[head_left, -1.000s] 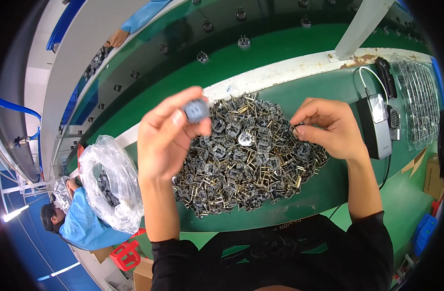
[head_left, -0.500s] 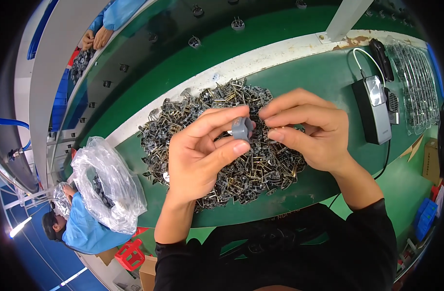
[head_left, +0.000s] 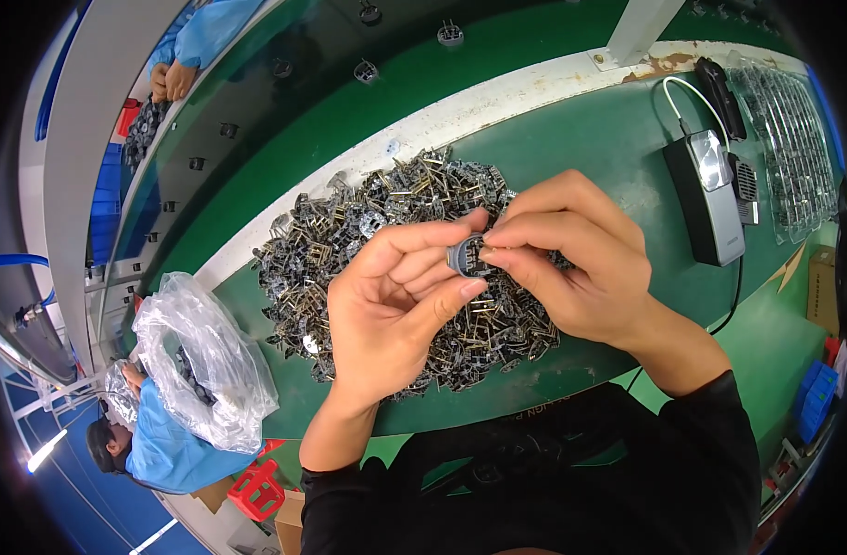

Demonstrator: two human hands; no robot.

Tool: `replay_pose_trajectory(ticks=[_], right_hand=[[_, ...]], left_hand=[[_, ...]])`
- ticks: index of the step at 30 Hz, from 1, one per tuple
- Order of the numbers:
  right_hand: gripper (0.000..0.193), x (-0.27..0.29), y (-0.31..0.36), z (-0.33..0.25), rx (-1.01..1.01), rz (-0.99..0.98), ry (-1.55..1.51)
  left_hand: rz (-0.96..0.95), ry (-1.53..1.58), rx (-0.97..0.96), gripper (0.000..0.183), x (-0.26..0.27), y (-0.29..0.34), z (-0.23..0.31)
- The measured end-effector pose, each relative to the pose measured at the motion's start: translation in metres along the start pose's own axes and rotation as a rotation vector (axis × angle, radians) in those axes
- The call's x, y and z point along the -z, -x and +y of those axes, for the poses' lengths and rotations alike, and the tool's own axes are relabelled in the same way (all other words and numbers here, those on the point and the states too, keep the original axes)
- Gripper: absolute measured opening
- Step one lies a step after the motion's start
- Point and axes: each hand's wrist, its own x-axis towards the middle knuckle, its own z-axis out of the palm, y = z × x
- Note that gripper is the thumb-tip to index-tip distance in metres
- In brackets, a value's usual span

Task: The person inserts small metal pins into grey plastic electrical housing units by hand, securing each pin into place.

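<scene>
Between the thumb and fingers of my left hand (head_left: 386,301) is a round grey plastic housing (head_left: 460,257), its open side turned toward my right hand, dark parts showing inside. My right hand (head_left: 581,259) is pinched at the housing's open rim. A thin brass-coloured glint shows between its fingertips; the piece is mostly hidden. Beneath both hands spreads a large heap of small dark parts with brass pins (head_left: 312,250), lying on the green table (head_left: 590,148).
A clear plastic bag (head_left: 210,370) with grey parts stands at the left. Small parts ride the green belt (head_left: 497,55) beyond the white rail. Right: a black-and-silver device (head_left: 710,194) with a cable and clear trays (head_left: 793,157). A blue-sleeved person (head_left: 178,435) sits at lower left; another's hands (head_left: 172,81) are at upper left.
My right hand has come left, and its fingertips now meet the housing. The housing has turned, so its open inside shows. The whole view has shifted slightly.
</scene>
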Motion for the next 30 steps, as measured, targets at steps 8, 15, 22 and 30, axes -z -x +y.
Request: replay_pose_trajectory(ticks=[8, 15, 22, 30], right_hand=[[0.018, -0.011, 0.006, 0.002, 0.034, 0.053, 0.099], [0.022, 0.052, -0.019, 0.030, -0.239, -0.148, 0.118], [0.016, 0.061, -0.019, 0.048, -0.373, -0.498, 0.239], [0.021, 0.025, -0.002, 0.066, -0.346, -0.385, 0.250]], left_hand=[[-0.021, 0.048, 0.034, 0.037, -0.003, -0.002, 0.003], [0.308, -0.561, -0.093, 0.020, 0.046, -0.063, 0.027], [0.507, -0.941, 0.087, 0.023, 0.196, -0.158, -0.011], [0.544, -1.033, -0.058, 0.032, 0.170, -0.129, 0.012]])
